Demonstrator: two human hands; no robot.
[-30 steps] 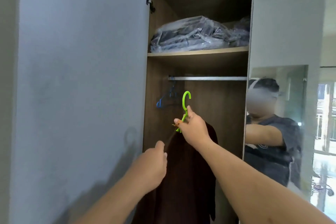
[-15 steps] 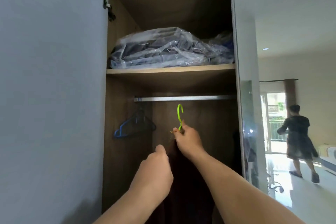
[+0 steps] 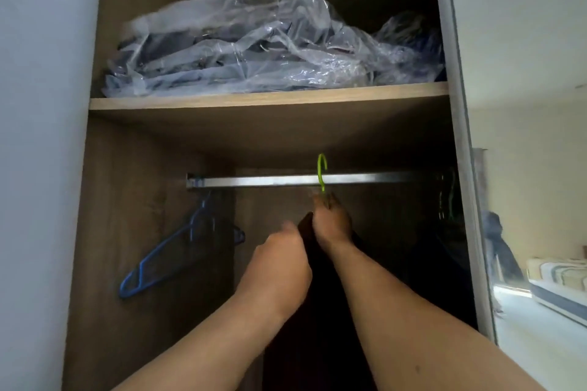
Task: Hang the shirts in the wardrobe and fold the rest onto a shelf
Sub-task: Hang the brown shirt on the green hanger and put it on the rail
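Open wardrobe: wooden shelf bearing plastic-wrapped clothes, metal rail beneath. Dark shirt hanging down between both forearms. Left hand curled against shirt's left edge, apparently gripping fabric. Right hand higher, pinching neck of green hanger, hook level with rail, crossing its front. Blue hanger on rail at left.
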